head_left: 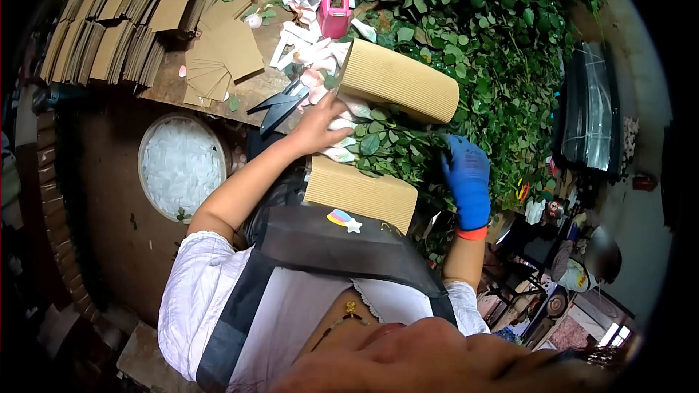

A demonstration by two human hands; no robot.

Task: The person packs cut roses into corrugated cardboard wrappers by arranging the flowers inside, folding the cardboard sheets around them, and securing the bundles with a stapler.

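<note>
A bunch of pale pink and white roses [336, 154] with leafy green stems [397, 147] lies in front of me, between two raised sides of a corrugated cardboard wrap [400, 81]. Bare, my left hand [320, 125] has its thumb and fingers around a rose head at the flower end. My right hand [467, 167], in a blue glove with an orange cuff, is closed at the stem end; leaves partly hide its fingertips. Black-handled scissors [280, 107] lie beside my left wrist. More loose rose heads [314, 76] are just beyond my left hand.
Stacks of brown cardboard pieces [124, 25] and a fan of cards [222, 58] cover the table's left. A pink tape dispenser [336, 0] stands at the back. A large leaf pile [502, 51] fills the right. At lower left is a round tub of white pieces [182, 164]. A person [604, 255] is far right.
</note>
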